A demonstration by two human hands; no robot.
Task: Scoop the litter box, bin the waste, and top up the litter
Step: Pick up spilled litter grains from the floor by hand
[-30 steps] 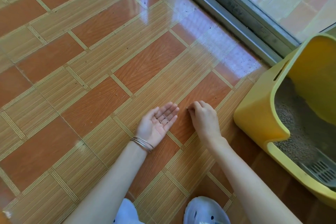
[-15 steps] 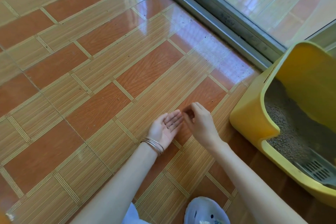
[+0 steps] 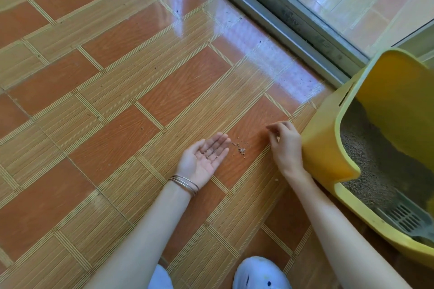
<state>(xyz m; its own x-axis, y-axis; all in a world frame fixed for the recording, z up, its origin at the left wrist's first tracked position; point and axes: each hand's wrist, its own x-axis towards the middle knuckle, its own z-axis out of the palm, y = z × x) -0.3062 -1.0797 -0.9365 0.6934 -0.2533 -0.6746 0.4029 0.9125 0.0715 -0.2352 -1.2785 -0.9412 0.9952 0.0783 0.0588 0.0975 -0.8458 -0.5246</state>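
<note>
Between the hands [image 3: 204,155] [image 3: 285,145], spilled litter grains [image 3: 240,149] dot the floor tiles [image 3: 105,77].

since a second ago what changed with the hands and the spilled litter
The right hand drew away from the left hand toward the yellow litter box, fingertips pinched; whether they hold anything cannot be told. That uncovered a small cluster of litter grains on the floor. The left hand stays palm up with a few grains on it; the scoop stays in the box.
</note>
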